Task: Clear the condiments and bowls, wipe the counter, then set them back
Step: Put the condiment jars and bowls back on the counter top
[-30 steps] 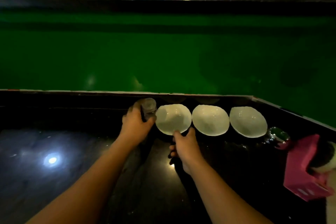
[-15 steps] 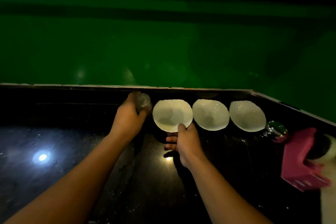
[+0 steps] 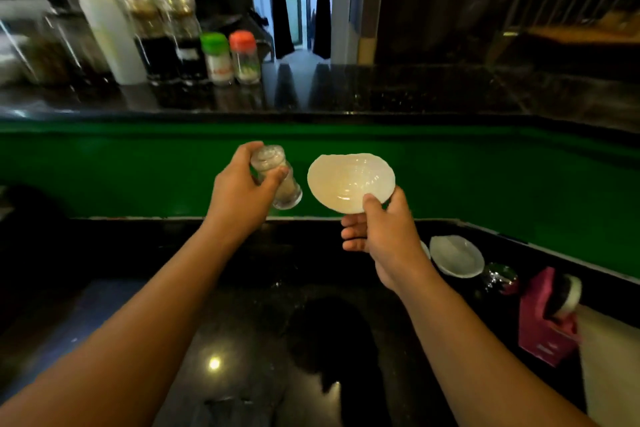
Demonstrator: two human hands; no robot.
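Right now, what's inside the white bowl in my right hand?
Nothing shows inside the white bowl: only its glossy, ridged surface, tilted toward the camera. The right hand pinches the near rim, and its thumb covers a small patch there.

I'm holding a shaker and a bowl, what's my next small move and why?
Probably set both down on the upper ledge, which looks bare right of the jars: left hand grips the shaker, right hand pinches the bowl, both held in the air.
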